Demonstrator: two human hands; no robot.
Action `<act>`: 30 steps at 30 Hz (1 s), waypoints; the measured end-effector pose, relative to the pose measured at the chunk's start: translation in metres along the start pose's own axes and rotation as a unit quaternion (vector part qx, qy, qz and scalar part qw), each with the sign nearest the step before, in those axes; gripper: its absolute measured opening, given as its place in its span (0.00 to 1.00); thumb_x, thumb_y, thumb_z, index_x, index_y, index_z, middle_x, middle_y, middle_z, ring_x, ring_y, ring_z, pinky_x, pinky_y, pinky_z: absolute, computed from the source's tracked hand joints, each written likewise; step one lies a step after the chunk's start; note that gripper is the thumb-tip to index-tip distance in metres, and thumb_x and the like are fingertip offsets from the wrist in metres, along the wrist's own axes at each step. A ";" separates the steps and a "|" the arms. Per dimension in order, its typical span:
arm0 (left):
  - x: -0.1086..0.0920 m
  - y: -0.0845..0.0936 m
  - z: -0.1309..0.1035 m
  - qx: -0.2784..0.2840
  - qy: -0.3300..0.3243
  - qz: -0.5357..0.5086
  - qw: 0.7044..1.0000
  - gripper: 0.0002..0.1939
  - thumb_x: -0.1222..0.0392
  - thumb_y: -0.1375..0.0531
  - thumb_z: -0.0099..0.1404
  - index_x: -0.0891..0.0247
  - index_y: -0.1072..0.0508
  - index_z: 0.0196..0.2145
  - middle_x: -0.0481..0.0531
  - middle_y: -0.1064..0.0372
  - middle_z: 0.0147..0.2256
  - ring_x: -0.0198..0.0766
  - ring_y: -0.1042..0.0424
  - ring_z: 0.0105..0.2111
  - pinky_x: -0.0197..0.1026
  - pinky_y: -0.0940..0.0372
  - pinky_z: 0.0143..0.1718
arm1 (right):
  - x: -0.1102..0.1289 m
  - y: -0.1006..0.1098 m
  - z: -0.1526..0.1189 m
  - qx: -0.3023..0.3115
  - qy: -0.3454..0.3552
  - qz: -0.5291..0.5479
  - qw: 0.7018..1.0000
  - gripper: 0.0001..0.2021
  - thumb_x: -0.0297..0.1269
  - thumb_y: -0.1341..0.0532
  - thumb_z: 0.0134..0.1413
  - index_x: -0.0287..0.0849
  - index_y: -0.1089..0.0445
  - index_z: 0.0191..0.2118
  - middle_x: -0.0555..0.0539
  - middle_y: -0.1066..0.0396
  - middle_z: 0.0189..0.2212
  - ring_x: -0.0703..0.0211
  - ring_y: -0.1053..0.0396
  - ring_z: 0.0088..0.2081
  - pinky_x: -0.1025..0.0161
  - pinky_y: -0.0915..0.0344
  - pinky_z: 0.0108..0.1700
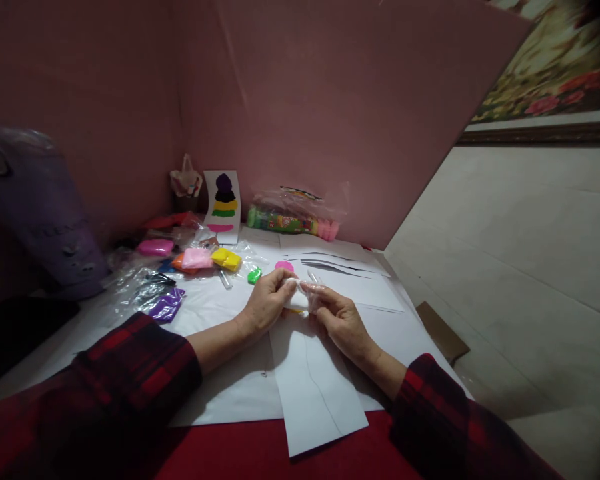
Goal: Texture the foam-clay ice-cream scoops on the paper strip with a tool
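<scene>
Between my two hands is a small white packet (296, 303) in clear plastic, held above a paper strip (320, 393) with a thin curved line on it. My left hand (267, 300) pinches the packet's left side. On its right side, the fingers of my right hand (343, 320) are closed on the clear wrapping. A pink patch (284, 266) shows just beyond my fingers, and a bit of yellow peeks out beneath the packet. A green lump (254, 275) lies to the left of them.
Wrapped clay packets, including yellow (227, 259), pink (198, 258) and purple (167, 305), lie at the left. Behind them leans a card (223, 207) with coloured shapes. A bag of coloured tubes (293, 220) and paper sheets (340, 257) lie at the back. A purple container (55, 220) stands far left.
</scene>
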State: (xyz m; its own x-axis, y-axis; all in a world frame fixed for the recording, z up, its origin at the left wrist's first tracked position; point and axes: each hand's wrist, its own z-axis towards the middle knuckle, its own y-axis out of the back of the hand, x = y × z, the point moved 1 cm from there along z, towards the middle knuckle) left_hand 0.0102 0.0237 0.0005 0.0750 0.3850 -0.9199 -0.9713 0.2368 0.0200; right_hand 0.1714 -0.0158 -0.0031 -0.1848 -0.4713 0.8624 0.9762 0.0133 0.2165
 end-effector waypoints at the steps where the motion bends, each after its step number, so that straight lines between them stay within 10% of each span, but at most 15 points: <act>1: 0.000 0.000 0.000 0.000 0.000 0.001 1.000 0.10 0.55 0.41 0.58 0.66 0.29 0.31 0.50 0.32 0.27 0.36 0.36 0.27 0.36 0.41 0.27 | 0.001 0.000 0.000 0.001 -0.002 -0.001 1.000 0.19 0.25 0.43 0.48 0.45 0.22 0.43 0.47 0.22 0.39 0.55 0.28 0.43 0.59 0.30 0.43; 11: -0.002 -0.001 0.000 0.003 0.003 0.014 1.000 0.10 0.56 0.41 0.57 0.66 0.29 0.30 0.47 0.33 0.25 0.35 0.37 0.26 0.37 0.42 0.29 | 0.004 0.000 -0.001 0.001 -0.024 0.013 1.000 0.13 0.28 0.43 0.50 0.43 0.24 0.38 0.52 0.29 0.25 0.64 0.35 0.24 0.67 0.35 0.28; 30: -0.002 -0.001 0.001 0.002 -0.001 0.030 1.000 0.08 0.58 0.43 0.58 0.66 0.29 0.29 0.48 0.32 0.26 0.35 0.36 0.27 0.37 0.41 0.30 | 0.002 -0.001 0.000 0.011 -0.026 0.022 0.999 0.16 0.29 0.42 0.48 0.43 0.21 0.41 0.45 0.23 0.40 0.61 0.31 0.30 0.65 0.34 0.28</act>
State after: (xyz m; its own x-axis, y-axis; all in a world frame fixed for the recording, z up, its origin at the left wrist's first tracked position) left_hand 0.0108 0.0240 0.0026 0.0179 0.3998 -0.9164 -0.9734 0.2164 0.0754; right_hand 0.1697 -0.0164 -0.0018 -0.1489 -0.4228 0.8939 0.9808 0.0519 0.1879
